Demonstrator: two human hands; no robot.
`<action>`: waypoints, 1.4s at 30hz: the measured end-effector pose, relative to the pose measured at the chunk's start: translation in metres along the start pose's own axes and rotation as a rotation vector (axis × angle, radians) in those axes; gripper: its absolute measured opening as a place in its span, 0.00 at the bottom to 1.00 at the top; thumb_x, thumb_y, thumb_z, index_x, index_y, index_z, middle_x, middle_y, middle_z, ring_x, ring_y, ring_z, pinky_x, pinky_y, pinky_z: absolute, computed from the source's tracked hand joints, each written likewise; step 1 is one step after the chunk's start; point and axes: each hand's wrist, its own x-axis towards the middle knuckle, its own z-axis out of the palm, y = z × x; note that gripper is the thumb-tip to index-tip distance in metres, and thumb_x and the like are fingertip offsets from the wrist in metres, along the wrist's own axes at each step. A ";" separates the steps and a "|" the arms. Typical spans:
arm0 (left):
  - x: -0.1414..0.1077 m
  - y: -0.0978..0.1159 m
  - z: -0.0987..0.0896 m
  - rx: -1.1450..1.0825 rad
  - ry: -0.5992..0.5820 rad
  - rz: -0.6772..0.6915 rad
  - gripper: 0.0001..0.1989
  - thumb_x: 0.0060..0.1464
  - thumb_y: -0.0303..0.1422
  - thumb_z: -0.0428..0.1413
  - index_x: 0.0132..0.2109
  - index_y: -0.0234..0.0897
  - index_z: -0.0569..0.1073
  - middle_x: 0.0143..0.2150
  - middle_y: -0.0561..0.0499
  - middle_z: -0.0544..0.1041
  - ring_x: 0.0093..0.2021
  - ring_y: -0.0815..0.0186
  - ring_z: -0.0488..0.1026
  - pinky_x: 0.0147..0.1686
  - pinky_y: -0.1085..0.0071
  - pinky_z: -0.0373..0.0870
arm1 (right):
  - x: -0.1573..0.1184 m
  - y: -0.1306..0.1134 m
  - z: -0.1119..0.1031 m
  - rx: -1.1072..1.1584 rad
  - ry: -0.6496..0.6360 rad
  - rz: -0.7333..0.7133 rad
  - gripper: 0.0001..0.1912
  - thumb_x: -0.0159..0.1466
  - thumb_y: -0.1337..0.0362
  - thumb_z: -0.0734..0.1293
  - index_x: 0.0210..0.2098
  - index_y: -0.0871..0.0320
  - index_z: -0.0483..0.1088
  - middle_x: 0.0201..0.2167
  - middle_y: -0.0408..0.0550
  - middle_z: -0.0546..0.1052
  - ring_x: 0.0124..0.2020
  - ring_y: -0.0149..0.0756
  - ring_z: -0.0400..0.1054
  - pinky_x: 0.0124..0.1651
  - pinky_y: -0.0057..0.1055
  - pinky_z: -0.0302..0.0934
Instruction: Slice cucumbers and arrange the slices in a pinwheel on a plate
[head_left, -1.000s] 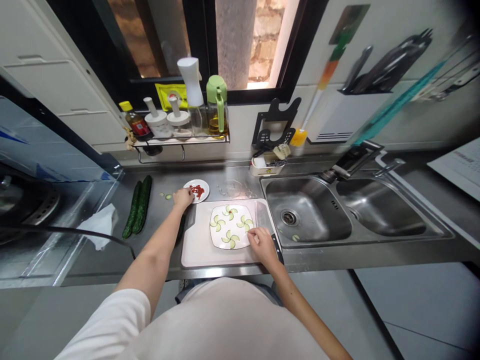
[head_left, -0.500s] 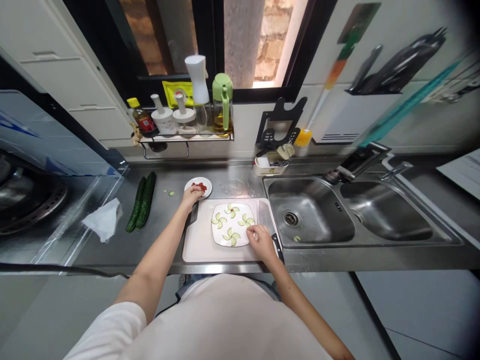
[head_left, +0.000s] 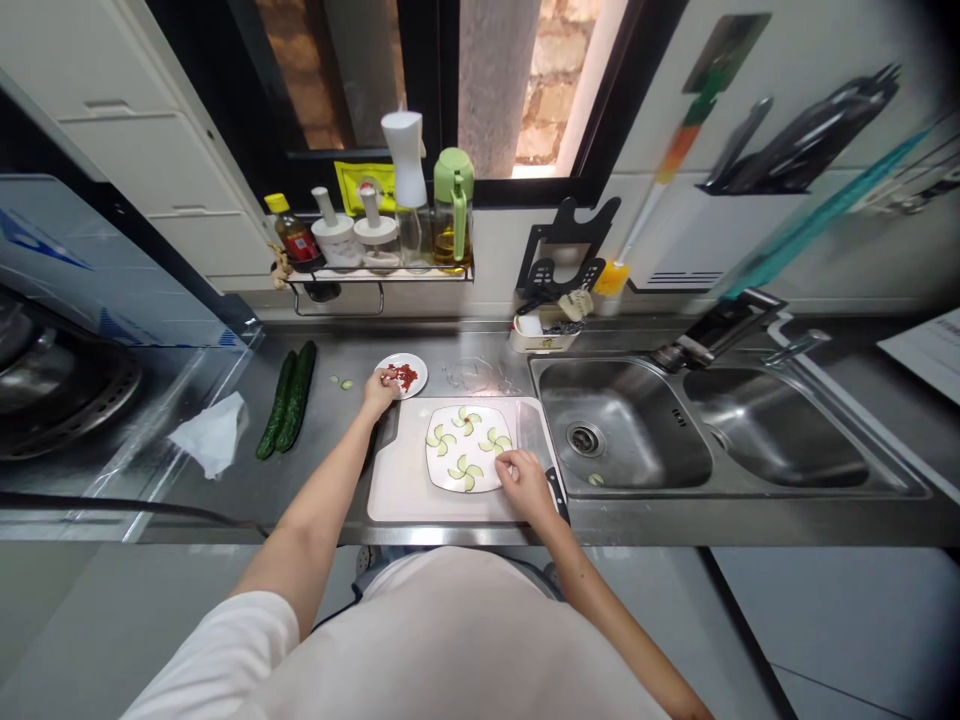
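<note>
My left hand [head_left: 381, 391] is at the left rim of a small white dish [head_left: 415, 364] of chopped red bits [head_left: 403, 376]. Its fingertips are pinched together over the dish, and what they hold, if anything, is too small to make out. A squarish white plate [head_left: 445, 474] carries several pinwheels of green-edged cucumber slices [head_left: 466, 472]; the top one has a red centre. At this plate's lower right edge is my right hand [head_left: 523, 482], thumb and fingers closed together, their tips hiding whatever is between them. Under the plate lies a pale cutting board [head_left: 397, 490].
A black-handled knife [head_left: 556, 494] lies along the board's right side. Two whole cucumbers [head_left: 289, 400] and a crumpled white cloth [head_left: 214, 435] are to the left. At right is a double sink [head_left: 622, 400]. Seasoning bottles stand on a rack [head_left: 375, 280] by the window.
My left hand has drawn back slightly from the middle of the red bits to the dish's left rim. My right hand stays at the plate's edge. The view has shifted slightly.
</note>
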 end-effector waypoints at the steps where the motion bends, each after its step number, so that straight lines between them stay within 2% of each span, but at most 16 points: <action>1: 0.001 0.000 -0.003 0.079 -0.002 0.017 0.16 0.39 0.25 0.56 0.40 0.37 0.72 0.29 0.54 0.75 0.31 0.68 0.72 0.36 0.73 0.67 | 0.000 0.000 0.000 0.002 -0.001 0.000 0.10 0.64 0.63 0.59 0.31 0.55 0.71 0.31 0.47 0.74 0.38 0.38 0.65 0.44 0.34 0.57; 5: 0.001 0.002 -0.012 0.367 -0.053 0.082 0.18 0.42 0.25 0.55 0.44 0.39 0.73 0.30 0.53 0.76 0.32 0.65 0.72 0.36 0.73 0.65 | -0.001 0.000 -0.001 0.004 -0.006 0.013 0.10 0.64 0.63 0.59 0.31 0.55 0.70 0.31 0.47 0.74 0.37 0.39 0.65 0.44 0.34 0.57; 8: 0.000 0.004 -0.016 0.484 -0.083 0.114 0.18 0.44 0.26 0.55 0.45 0.41 0.73 0.32 0.52 0.77 0.34 0.64 0.73 0.36 0.72 0.64 | -0.002 0.002 -0.001 0.004 -0.012 0.027 0.10 0.64 0.63 0.59 0.31 0.55 0.70 0.31 0.47 0.74 0.38 0.39 0.65 0.44 0.34 0.57; 14: -0.003 0.002 -0.019 0.558 -0.131 0.165 0.20 0.47 0.24 0.54 0.48 0.41 0.72 0.35 0.51 0.77 0.36 0.64 0.73 0.38 0.72 0.64 | -0.002 0.004 0.001 0.014 -0.020 0.027 0.10 0.64 0.63 0.59 0.31 0.55 0.70 0.31 0.47 0.74 0.37 0.39 0.65 0.44 0.35 0.57; 19: -0.005 0.005 -0.020 0.617 -0.159 0.241 0.21 0.46 0.22 0.53 0.49 0.40 0.72 0.41 0.48 0.77 0.39 0.63 0.73 0.39 0.72 0.64 | -0.001 0.003 0.002 0.031 -0.020 0.016 0.09 0.63 0.64 0.59 0.30 0.55 0.70 0.30 0.47 0.74 0.37 0.38 0.65 0.43 0.34 0.57; 25: -0.007 0.009 -0.023 0.695 -0.208 0.265 0.19 0.47 0.22 0.52 0.47 0.41 0.72 0.37 0.49 0.77 0.39 0.62 0.73 0.39 0.72 0.64 | -0.003 0.005 0.003 0.035 -0.017 0.011 0.09 0.63 0.63 0.59 0.30 0.55 0.70 0.30 0.47 0.74 0.36 0.38 0.66 0.42 0.33 0.57; 33: -0.003 0.003 -0.023 0.493 -0.165 0.212 0.20 0.44 0.21 0.53 0.45 0.41 0.75 0.35 0.50 0.78 0.37 0.63 0.74 0.40 0.72 0.66 | 0.011 -0.012 0.005 0.117 -0.019 0.005 0.09 0.62 0.63 0.59 0.30 0.55 0.70 0.30 0.46 0.75 0.36 0.37 0.67 0.43 0.33 0.59; 37: 0.000 -0.001 -0.023 0.269 -0.154 0.163 0.22 0.42 0.21 0.52 0.46 0.38 0.75 0.35 0.50 0.79 0.37 0.64 0.75 0.42 0.71 0.68 | 0.023 -0.026 0.011 0.165 -0.028 -0.028 0.09 0.62 0.63 0.60 0.30 0.55 0.70 0.31 0.47 0.75 0.37 0.37 0.67 0.43 0.33 0.59; 42: 0.001 -0.005 -0.021 -0.062 -0.098 0.037 0.21 0.41 0.25 0.54 0.46 0.34 0.73 0.30 0.50 0.77 0.34 0.65 0.75 0.38 0.71 0.70 | 0.031 -0.039 0.021 0.183 -0.078 -0.038 0.08 0.62 0.63 0.60 0.31 0.55 0.70 0.31 0.46 0.74 0.37 0.37 0.66 0.42 0.32 0.58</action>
